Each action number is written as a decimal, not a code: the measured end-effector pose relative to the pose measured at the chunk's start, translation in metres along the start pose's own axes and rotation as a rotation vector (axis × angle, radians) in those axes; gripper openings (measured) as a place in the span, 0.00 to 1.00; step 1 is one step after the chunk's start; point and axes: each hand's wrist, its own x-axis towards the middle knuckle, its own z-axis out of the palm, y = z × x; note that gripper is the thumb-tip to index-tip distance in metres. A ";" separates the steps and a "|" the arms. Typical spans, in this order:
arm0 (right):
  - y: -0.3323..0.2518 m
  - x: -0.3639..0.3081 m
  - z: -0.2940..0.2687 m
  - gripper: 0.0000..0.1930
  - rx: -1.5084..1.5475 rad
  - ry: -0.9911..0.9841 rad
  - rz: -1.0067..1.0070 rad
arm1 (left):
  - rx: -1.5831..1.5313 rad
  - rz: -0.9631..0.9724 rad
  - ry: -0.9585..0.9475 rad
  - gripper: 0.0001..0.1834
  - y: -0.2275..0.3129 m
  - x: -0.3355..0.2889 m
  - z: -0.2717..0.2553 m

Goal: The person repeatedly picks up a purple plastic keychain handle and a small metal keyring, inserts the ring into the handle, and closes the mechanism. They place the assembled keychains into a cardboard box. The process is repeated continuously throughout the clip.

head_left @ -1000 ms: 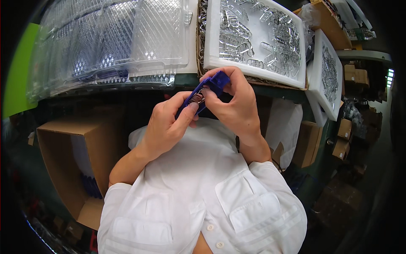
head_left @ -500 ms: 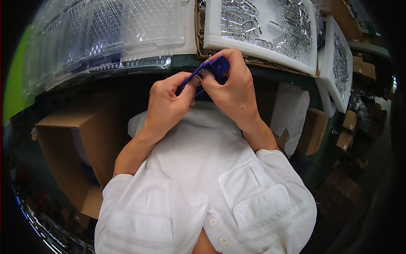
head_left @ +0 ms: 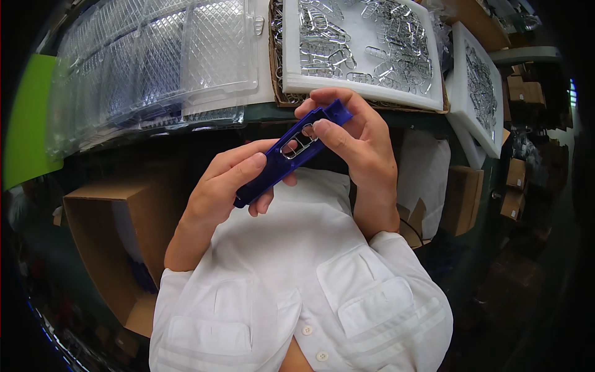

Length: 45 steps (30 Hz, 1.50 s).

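Observation:
A long dark-blue plastic part (head_left: 271, 176) is held at a slant between both hands, its right end raised farther away. A bent silver wire clip (head_left: 301, 149) lies in the opening at its middle. My left hand (head_left: 217, 183) is closed on the lower left end, thumb on top and fingers beneath. My right hand (head_left: 367, 149) grips the upper right end, its thumb pressing by the right end of the wire clip and its fingers behind the part.
Beyond my hands, a white foam tray (head_left: 365, 93) holds many silver wire clips. Clear plastic trays (head_left: 217, 46) stand at far left. A second foam tray (head_left: 460, 93) leans at right. Below the bench edge are an open cardboard box (head_left: 99, 214) and another box (head_left: 462, 198).
The blue part has turned so that its opening and wire clip show. Both hands have come nearer to me and lie farther apart along the part.

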 end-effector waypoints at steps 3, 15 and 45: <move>-0.008 -0.017 0.002 0.19 0.019 0.055 -0.041 | -0.034 -0.010 -0.018 0.31 0.001 -0.006 0.009; 0.005 -0.018 -0.044 0.26 -0.677 0.168 -0.894 | 1.116 0.750 0.249 0.39 0.014 -0.008 0.061; -0.037 0.016 -0.127 0.16 -0.907 0.491 -0.723 | 1.433 0.766 0.665 0.34 0.283 0.377 -0.111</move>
